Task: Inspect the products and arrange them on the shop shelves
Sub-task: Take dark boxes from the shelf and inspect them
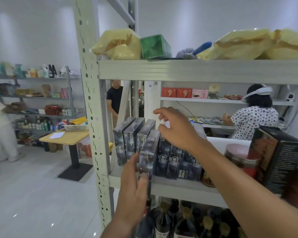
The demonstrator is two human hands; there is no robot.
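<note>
The left hand (134,182) grips a dark box (147,152) at the front edge of the middle shelf (179,187), with the thumb on the box's near face and the fingers round its left side. The box stands on end, leaning slightly, between three matching boxes (127,140) on its left and more boxes (175,162) on its right, all upright in a row on that shelf. The right hand (175,127) hovers over the top of the row with its fingers loosely bent and spread; nothing shows in its hold. To the right on the same shelf stand a red jar (239,157) and a tall black carton (280,160). On the upper shelf (196,71) lie yellow bags (117,43), a green box (155,47) and a blue brush (196,48). Dark bottles (184,220) fill the level below. Behind the rack a person in a dotted shirt (255,121) faces another set of shelves
</note>
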